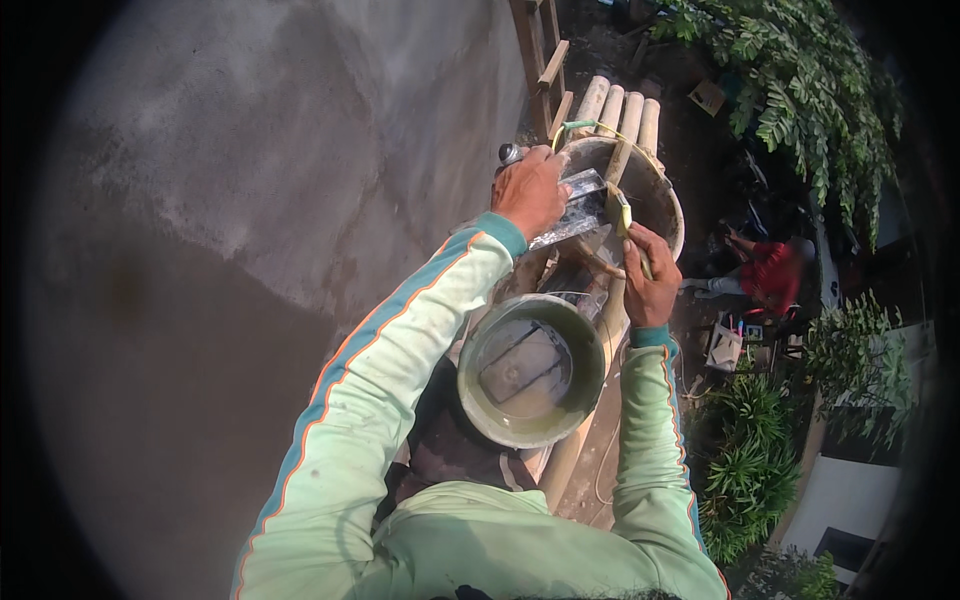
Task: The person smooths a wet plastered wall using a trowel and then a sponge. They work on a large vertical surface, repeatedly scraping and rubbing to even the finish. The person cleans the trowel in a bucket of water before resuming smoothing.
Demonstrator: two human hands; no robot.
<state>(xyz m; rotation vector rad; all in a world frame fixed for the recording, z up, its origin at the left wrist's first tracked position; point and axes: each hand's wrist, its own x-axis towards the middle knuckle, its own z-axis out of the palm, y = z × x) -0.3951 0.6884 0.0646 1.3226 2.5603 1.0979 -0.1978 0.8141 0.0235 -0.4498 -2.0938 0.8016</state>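
Note:
My left hand [530, 188] is closed round the dark handle of a steel plastering trowel [578, 205], its flat blade tilted over the near side of a round bucket [676, 225]. Close beside the blade, my right hand [652, 275] grips a small hand tool [624, 212] with a pale yellow-green part; its working end is partly hidden against the bucket, so its kind does not show. Nearer to me stands a second bucket [590, 395], greenish grey, with shallow cloudy liquid and a dark rectangular outline inside.
A grey plastered wall [300, 130] rises on my left, its lower part darker. Bamboo poles [630, 115] run under the buckets as a raised platform. Wooden framing [545, 70] stands at the far end. Below right are a person in red [775, 275] and leafy plants [750, 470].

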